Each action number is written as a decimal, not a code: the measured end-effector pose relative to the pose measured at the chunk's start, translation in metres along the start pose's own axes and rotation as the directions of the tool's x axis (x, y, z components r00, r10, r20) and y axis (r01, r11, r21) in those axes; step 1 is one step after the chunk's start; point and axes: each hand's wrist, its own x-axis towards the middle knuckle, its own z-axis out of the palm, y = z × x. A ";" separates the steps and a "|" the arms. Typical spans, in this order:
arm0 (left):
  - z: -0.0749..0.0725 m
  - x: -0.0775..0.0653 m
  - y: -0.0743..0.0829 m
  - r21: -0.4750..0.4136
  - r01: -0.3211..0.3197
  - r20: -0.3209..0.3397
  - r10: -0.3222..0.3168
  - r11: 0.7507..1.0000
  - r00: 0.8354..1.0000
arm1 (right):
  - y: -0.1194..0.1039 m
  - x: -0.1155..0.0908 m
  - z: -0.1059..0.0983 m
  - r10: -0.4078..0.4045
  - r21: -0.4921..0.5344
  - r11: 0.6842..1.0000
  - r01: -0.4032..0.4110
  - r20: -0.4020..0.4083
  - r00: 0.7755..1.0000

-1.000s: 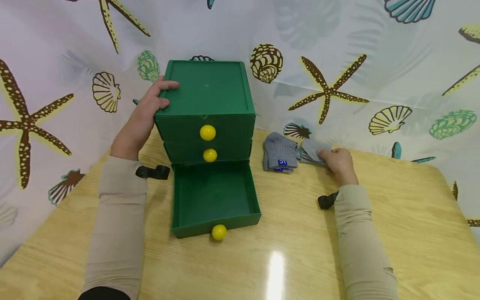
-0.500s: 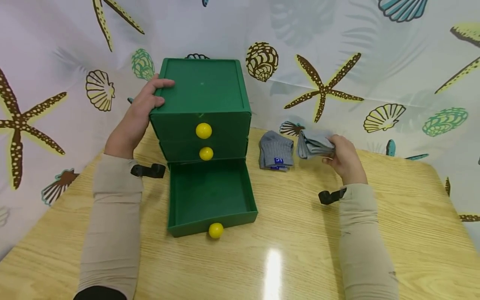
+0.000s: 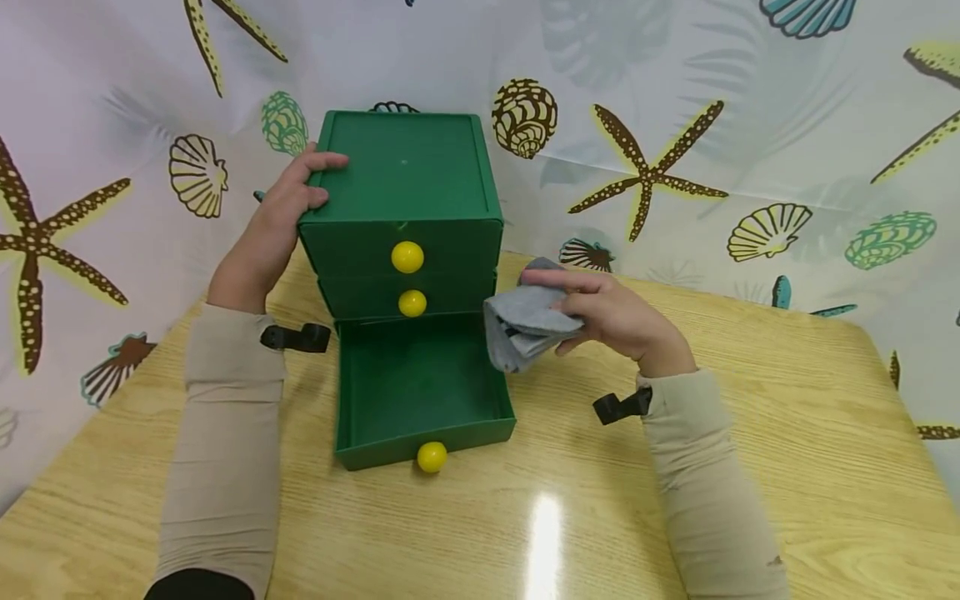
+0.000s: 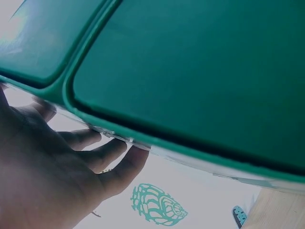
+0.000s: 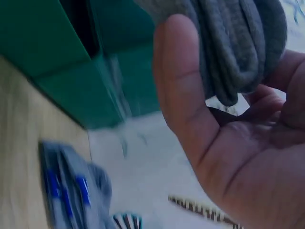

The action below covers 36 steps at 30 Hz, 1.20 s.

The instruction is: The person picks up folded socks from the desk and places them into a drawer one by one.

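Observation:
A green drawer cabinet with yellow knobs stands on the table. Its bottom drawer is pulled out and bare inside. My left hand rests against the cabinet's upper left edge, thumb and a finger on top; in the left wrist view the other fingers spread along its side. Between thumb and fingers, my right hand pinches a folded pair of grey socks, held in the air by the drawer's right wall. Another folded grey sock pair with blue labels lies on the table, mostly hidden behind the held one in the head view.
The wooden table extends in front and to the right. A white cloth printed with starfish and shells hangs behind the cabinet. Two closed drawers with yellow knobs sit above the pulled-out one.
My right hand has picked the folded grey socks up off the table and carried them left to the drawer's right wall. My left hand stays on the cabinet.

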 end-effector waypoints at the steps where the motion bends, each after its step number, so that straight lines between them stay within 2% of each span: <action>1: 0.000 0.000 0.000 0.001 -0.001 -0.001 0.001 1.000 1.000 | -0.001 0.003 0.009 0.011 -0.045 0.999 -0.010 0.022 1.000; 4: 0.000 0.000 0.000 0.006 0.001 0.000 -0.001 1.000 1.000 | 0.000 0.011 0.039 0.037 -0.148 0.989 -0.028 0.055 0.998; 6: -0.001 0.000 0.001 0.007 0.002 0.001 -0.002 1.000 1.000 | 0.004 0.018 0.056 0.039 -0.177 0.984 -0.026 0.072 0.997; 13: 0.000 0.001 0.002 0.026 -0.001 0.000 0.001 1.000 1.000 | 0.022 0.033 0.102 0.002 -0.189 0.982 0.014 0.087 0.996; 15: 0.000 0.002 0.002 0.029 -0.002 0.000 0.002 1.000 1.000 | 0.026 0.036 0.110 0.009 -0.163 0.987 0.011 0.119 0.993; 16: -0.001 0.002 0.002 0.030 -0.001 0.000 0.001 1.000 1.000 | 0.028 0.038 0.113 0.020 -0.188 0.982 0.006 0.139 0.990; 19: -0.001 0.001 0.001 0.034 0.001 -0.001 -0.001 0.999 1.000 | 0.035 0.041 0.121 0.054 -0.335 0.942 0.012 0.189 0.980; 22: -0.002 0.000 0.000 0.033 0.005 0.004 -0.005 0.999 1.000 | 0.039 0.041 0.124 0.071 -0.518 0.854 0.041 0.194 0.978; 23: -0.001 0.000 0.000 0.030 0.005 0.006 -0.005 1.000 1.000 | 0.039 0.041 0.124 0.071 -0.539 0.841 0.042 0.188 0.980; 27: -0.001 0.001 0.000 0.030 0.003 0.002 -0.003 1.000 1.000 | 0.036 0.039 0.125 0.068 -0.556 0.830 0.041 0.175 0.982; 32: -0.001 0.001 0.001 0.034 0.004 -0.001 -0.004 0.999 1.000 | 0.035 0.039 0.124 0.065 -0.577 0.814 0.066 0.203 0.977; 36: 0.000 0.000 0.001 0.031 0.008 0.003 -0.008 1.000 1.000 | 0.036 0.039 0.120 0.061 -0.556 0.827 0.084 0.237 0.969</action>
